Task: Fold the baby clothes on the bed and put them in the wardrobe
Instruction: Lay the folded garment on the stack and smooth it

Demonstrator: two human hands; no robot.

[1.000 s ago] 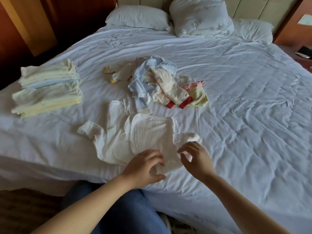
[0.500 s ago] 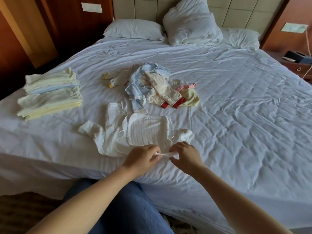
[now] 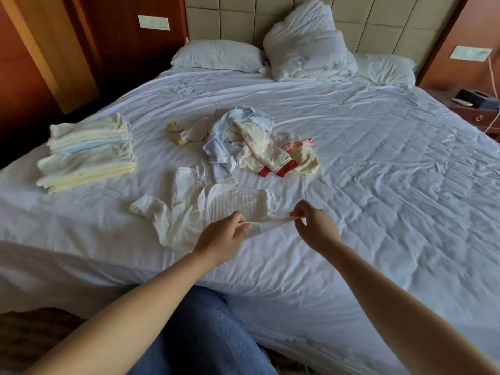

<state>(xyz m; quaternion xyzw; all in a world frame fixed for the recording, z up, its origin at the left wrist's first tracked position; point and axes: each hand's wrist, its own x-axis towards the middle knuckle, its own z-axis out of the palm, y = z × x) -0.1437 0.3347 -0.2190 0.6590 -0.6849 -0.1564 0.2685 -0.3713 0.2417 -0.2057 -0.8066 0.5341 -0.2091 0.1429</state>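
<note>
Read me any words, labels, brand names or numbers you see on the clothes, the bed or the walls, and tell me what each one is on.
Nothing here can be read as text.
white baby garment: a small yellowish mark on its front, too small to read.
left wall plate: faint markings, blurred.
right wall plate: faint markings, blurred.
black box: no legible label.

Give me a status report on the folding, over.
Left hand and right hand both pinching near edge of white garment, stretched between them. Folded stack at left, unfolded pile beyond. Nothing in the way.
</note>
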